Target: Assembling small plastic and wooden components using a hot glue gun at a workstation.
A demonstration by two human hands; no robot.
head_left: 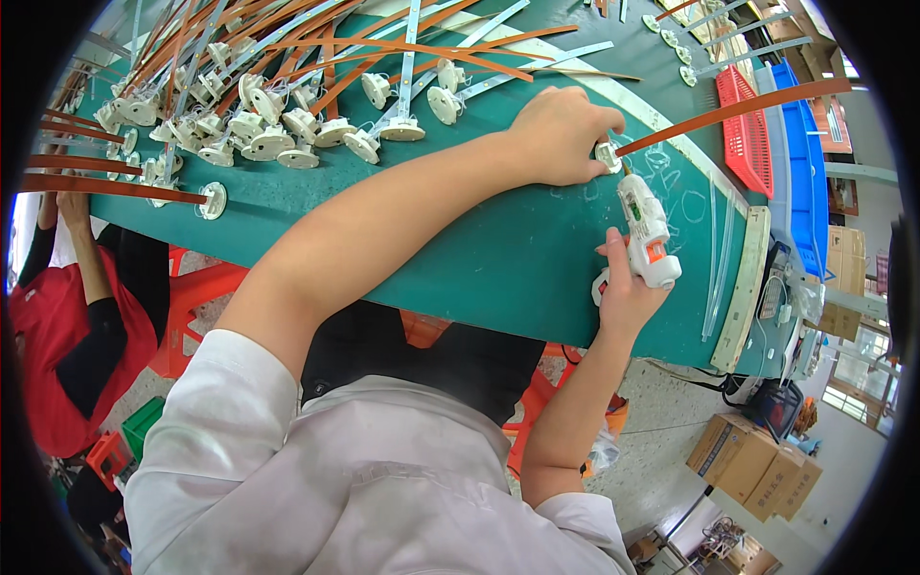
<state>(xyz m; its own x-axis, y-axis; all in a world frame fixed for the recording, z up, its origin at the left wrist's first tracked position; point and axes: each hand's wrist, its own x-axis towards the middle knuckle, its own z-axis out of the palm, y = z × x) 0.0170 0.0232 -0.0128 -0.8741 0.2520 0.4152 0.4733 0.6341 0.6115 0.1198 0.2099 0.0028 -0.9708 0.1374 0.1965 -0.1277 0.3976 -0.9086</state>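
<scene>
My left hand (565, 134) reaches across the green table and pinches a small white round base (608, 158) between its fingers. A long brown strip (738, 113) sticks out from that base toward the far right. In my right hand (632, 297) is a white hot glue gun (646, 225) with an orange trigger, held by its handle. Its tip points up at the base, very close to it; whether they touch I cannot tell. Left of my left hand lie several similar white bases (268, 144) fixed to brown and silver strips (412, 57), heaped together.
Clear thin rods (714, 259) lie on the green tabletop (498, 259) at right. Beyond are a red basket (743, 134) and a blue tray (800, 172). More strips with bases lie at the far right. A co-worker in red (67, 355) sits at left; cardboard boxes (752, 465) stand lower right.
</scene>
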